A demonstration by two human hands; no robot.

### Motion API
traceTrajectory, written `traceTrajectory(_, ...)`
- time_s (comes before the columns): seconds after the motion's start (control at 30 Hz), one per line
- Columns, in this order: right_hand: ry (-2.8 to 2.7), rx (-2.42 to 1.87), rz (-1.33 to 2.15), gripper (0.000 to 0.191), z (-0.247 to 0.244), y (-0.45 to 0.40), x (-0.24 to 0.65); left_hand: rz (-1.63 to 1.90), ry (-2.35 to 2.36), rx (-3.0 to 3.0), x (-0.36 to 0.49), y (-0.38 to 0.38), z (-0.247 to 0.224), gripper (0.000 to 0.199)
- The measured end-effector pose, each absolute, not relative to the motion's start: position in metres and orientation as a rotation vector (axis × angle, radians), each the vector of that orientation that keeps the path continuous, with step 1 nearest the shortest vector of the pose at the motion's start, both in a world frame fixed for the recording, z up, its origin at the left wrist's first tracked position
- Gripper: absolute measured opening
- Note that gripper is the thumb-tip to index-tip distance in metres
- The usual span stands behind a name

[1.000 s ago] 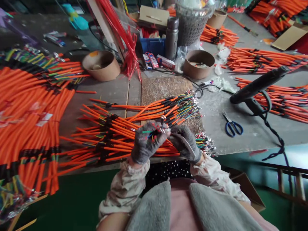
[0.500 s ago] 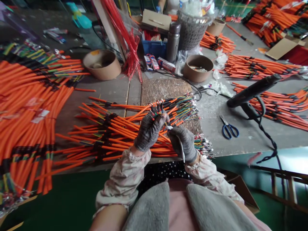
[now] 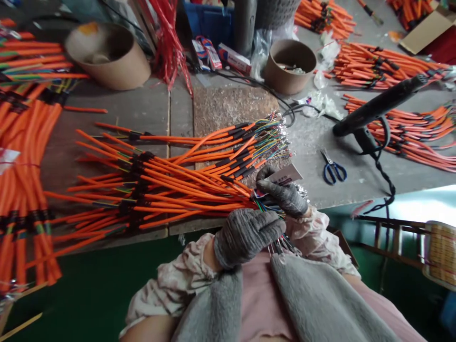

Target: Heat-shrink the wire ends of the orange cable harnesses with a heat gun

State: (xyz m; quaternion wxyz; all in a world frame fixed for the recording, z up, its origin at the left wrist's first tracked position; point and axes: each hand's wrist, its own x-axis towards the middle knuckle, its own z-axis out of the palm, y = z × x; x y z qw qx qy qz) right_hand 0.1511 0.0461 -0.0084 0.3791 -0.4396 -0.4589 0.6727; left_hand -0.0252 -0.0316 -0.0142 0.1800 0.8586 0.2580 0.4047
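Both hands wear grey knit gloves. My left hand (image 3: 245,235) is closed around the thin coloured wires (image 3: 261,205) of an orange cable, their tips poking out below its fingers near my chest. Just above it, my right hand (image 3: 287,195) pinches a small printed card (image 3: 287,175) with pale and dark areas, close against the same wires. My fingers hide part of the card and the wires. Beneath and left of the hands lies a pile of orange cables (image 3: 178,183) with black sleeves and ring terminals at the right ends.
Blue-handled scissors (image 3: 334,172) and a black heat gun (image 3: 379,107) lie to the right. Cardboard rings (image 3: 290,66), small boxes (image 3: 233,59) and red strips (image 3: 171,47) stand along the back. More orange cables (image 3: 24,190) cover the left side.
My left hand has come down towards my chest and turned over, with the wire ends now pointing down. The right hand, earlier with a white strip, now shows the card. The view has tilted lower.
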Motion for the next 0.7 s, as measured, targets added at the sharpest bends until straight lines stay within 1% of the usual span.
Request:
traceTrajectory(0.13, -1.431, -1.094, 1.598, 0.033, -0.02, 0.051, 0.166, 1.268, 0.733, 2.365, -0.026, -0.029, -0.007, 0.025)
traceTrajectory(0.2, -1.628, -1.012, 1.624, 0.034, -0.02, 0.044, 0.176, 1.355, 0.818, 2.281, -0.032, -0.025, -0.013, 0.03)
traceTrajectory(0.27, -1.699, -0.953, 1.681, 0.038, -0.017, 0.031, 0.182, 1.398, 1.043, 2.18, -0.045, -0.012, -0.03, 0.039)
traceTrajectory(0.3, -1.671, -0.969, 1.697, 0.038, -0.014, 0.024, 0.183, 1.372, 1.199, 2.146, -0.054, -0.002, -0.042, 0.041)
traceTrajectory(0.33, -1.608, -1.008, 1.697, 0.036, -0.012, 0.017, 0.181, 1.295, 1.345, 2.129, -0.064, 0.009, -0.055, 0.039)
traceTrajectory(0.4, -1.43, -1.054, 1.667, 0.031, -0.011, 0.009, 0.173, 0.993, 1.504, 2.206, -0.083, 0.034, -0.082, 0.029)
traceTrajectory(0.43, -1.325, -1.044, 1.654, 0.033, -0.011, 0.009, 0.168, 0.834, 1.495, 2.227, -0.091, 0.046, -0.092, 0.025)
traceTrajectory(0.5, -1.098, -0.974, 1.63, 0.04, -0.014, 0.015, 0.16, 0.681, 1.387, 2.248, -0.099, 0.065, -0.104, 0.02)
traceTrajectory(0.57, -0.923, -0.915, 1.644, 0.04, -0.018, 0.025, 0.157, 0.74, 1.23, 2.252, -0.093, 0.075, -0.105, 0.019)
traceTrajectory(0.7, -0.731, -0.835, 1.774, 0.039, -0.028, 0.043, 0.163, 0.942, 0.944, 2.27, -0.056, 0.079, -0.094, 0.021)
